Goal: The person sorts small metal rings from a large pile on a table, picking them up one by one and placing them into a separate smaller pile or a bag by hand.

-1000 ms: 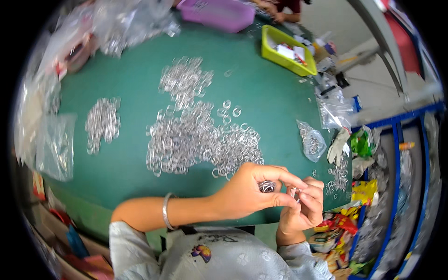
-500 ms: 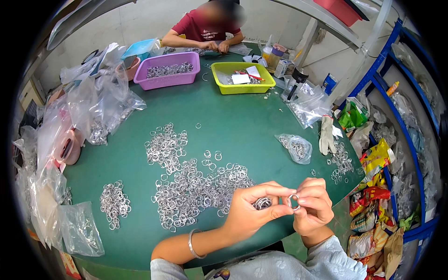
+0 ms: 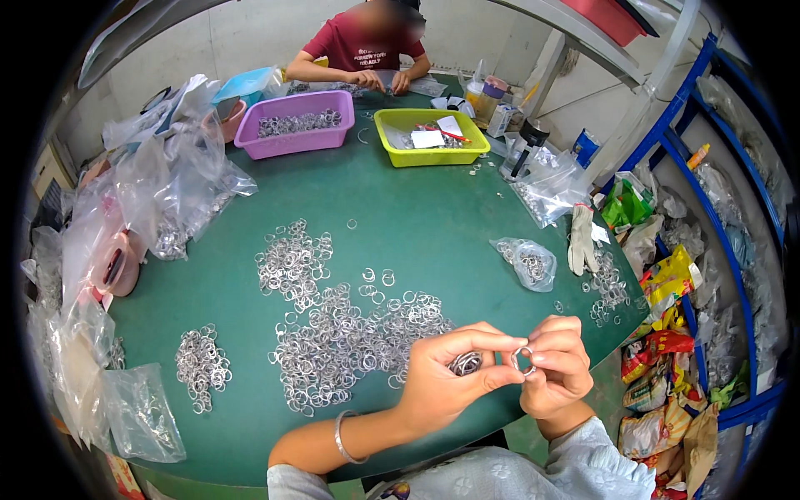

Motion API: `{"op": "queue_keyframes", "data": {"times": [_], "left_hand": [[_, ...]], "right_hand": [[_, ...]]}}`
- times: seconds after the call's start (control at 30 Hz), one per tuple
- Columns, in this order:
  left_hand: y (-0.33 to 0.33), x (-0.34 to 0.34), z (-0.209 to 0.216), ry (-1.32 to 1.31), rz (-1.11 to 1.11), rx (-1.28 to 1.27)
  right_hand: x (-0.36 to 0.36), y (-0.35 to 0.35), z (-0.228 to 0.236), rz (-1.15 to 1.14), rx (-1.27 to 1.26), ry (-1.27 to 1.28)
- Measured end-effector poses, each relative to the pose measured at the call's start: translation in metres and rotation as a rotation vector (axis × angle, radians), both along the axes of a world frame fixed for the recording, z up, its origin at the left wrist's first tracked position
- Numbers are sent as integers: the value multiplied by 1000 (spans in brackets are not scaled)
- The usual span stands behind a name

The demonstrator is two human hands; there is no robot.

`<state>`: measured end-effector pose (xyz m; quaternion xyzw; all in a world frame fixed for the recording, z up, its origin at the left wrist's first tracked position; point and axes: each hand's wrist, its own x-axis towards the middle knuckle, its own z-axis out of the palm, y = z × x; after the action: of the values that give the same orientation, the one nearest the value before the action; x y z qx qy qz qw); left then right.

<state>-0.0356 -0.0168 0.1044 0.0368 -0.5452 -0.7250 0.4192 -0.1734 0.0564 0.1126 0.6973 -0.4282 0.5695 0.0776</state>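
Between the fingertips of both hands a silver metal ring [image 3: 523, 361] is pinched, held up above the table's near right edge. My left hand [image 3: 454, 364] grips the ring's left side with thumb and forefinger. Several more rings [image 3: 466, 363] are tucked in its palm. From the right, the thumb and fingers of my right hand [image 3: 557, 367] close on the same ring. Beside my left hand spreads a large heap of silver rings [image 3: 333, 354], joined to a second heap [image 3: 293, 262] farther off. A smaller heap [image 3: 202, 368] lies to the left.
A purple basin [image 3: 293, 150] of rings and a yellow-green basin [image 3: 433, 157] stand at the back. Across the green table [image 3: 417, 217] a co-worker [image 3: 367, 50] handles clear plastic. Plastic bags [image 3: 150, 408] crowd the left edge; a glove [image 3: 582, 242] and bagged rings [image 3: 529, 265] lie right.
My hands keep the same pinch on the ring, with hardly any motion. Across the table, the co-worker's hands and head have shifted slightly.
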Motion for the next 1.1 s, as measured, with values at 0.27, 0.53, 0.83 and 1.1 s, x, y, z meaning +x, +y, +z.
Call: {"op": "queue_keyframes", "data": {"times": [0.27,0.53,0.83,1.1], "left_hand": [[0,1,1,1,53,-35],[1,1,2,-6,51,-38],[0,1,1,9,34,-25],[1,2,0,-6,38,-7]], "right_hand": [[2,-4,-2,-8,-25,5],[1,-2,-5,-26,-46,20],[3,-2,-4,-36,-33,24],[3,-2,-6,-40,-35,35]]}}
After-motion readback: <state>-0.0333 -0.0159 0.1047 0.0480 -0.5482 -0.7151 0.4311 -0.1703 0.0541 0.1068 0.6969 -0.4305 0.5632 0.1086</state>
